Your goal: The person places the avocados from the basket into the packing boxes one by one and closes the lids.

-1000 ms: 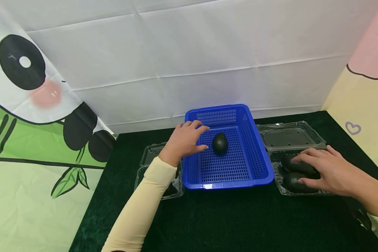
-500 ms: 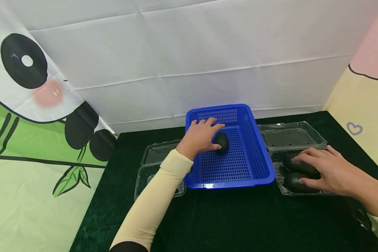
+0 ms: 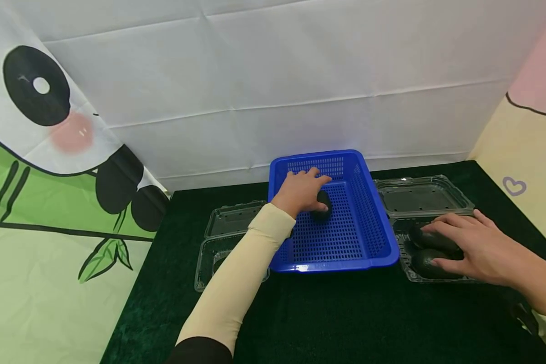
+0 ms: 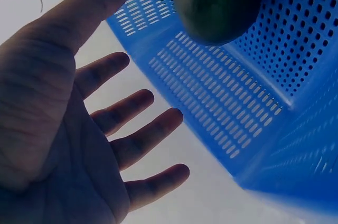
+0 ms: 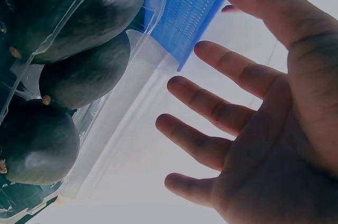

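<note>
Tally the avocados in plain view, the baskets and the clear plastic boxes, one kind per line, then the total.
Avocados: 4
Blue basket: 1
Clear plastic boxes: 2
Total: 7

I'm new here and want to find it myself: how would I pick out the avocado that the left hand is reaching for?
Find the blue basket in the middle of the dark green table. The avocado lies inside it, under the left hand. It is the only one in the basket; the others sit in a clear tray on the right.
</note>
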Tool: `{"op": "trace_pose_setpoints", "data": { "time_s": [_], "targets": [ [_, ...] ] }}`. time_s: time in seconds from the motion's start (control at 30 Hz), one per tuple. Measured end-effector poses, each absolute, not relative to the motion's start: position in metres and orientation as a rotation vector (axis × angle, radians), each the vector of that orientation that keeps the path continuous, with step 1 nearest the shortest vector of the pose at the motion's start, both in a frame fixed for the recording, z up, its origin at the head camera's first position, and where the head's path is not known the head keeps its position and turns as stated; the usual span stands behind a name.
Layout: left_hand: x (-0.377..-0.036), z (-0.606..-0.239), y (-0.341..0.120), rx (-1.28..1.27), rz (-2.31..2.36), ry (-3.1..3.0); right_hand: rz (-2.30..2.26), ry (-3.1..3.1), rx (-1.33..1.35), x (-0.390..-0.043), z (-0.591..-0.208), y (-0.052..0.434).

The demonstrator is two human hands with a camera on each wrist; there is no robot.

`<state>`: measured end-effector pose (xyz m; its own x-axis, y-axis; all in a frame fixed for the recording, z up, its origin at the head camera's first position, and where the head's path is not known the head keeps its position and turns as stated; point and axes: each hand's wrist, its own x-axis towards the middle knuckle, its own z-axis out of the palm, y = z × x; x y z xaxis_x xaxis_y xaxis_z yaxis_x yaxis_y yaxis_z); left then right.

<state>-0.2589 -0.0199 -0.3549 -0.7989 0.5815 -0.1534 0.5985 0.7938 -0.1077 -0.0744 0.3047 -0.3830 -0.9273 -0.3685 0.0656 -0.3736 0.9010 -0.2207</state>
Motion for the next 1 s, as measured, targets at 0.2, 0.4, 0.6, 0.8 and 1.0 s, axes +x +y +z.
{"op": "trace_pose_setpoints", "data": {
  "time_s": [0.2,0.4,0.6,0.8,1.0],
  "targets": [
    [-0.262,-0.361,-0.012,0.887,-0.245,2.852,0.364,-3.052,0.598,-0.075,-0.383,0.304],
    [-0.264,-0.37,-0.005,0.869,-0.297,2.837,0.377,-3.061,0.597,-0.076,-0.384,0.303],
    [-0.265,-0.38,0.001,0.87,-0.331,2.785,0.4,-3.051,0.611,-0.076,-0.385,0.303],
    [-0.264,-0.383,0.004,0.85,-0.321,2.746,0.376,-3.061,0.608,-0.075,-0.385,0.304],
    [-0.26,-0.387,0.006,0.86,-0.303,2.742,0.377,-3.062,0.598,-0.074,-0.386,0.305]
  ]
}}
